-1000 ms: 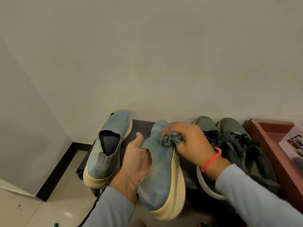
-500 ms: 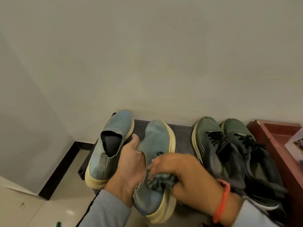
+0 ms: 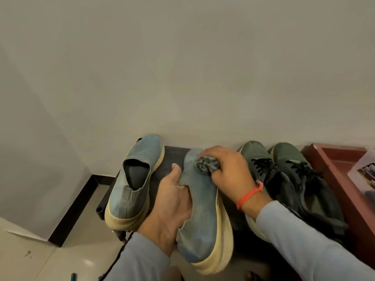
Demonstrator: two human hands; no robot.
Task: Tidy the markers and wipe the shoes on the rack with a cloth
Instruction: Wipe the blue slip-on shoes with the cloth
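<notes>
A blue slip-on shoe (image 3: 203, 216) with a cream sole lies tilted on its side over the dark rack (image 3: 174, 153). My left hand (image 3: 170, 201) grips its upper from the left, fingers tucked into the opening. My right hand (image 3: 227, 169) holds a crumpled grey cloth (image 3: 207, 163) against the shoe's toe. The matching blue shoe (image 3: 134, 179) stands upright on the rack's left end. Two dark green laced sneakers (image 3: 284, 179) sit on the right. No markers are clearly visible.
A reddish-brown tray (image 3: 332, 161) with a paper item stands right of the rack. The wall runs right behind the shoes. Tiled floor with a black skirting (image 3: 75, 209) lies at lower left, and a small green object (image 3: 74, 276) lies at the bottom edge.
My right hand moved the cloth from the toe down to the shoe's heel end and back up to the toe. My left hand kept its grip on the shoe.
</notes>
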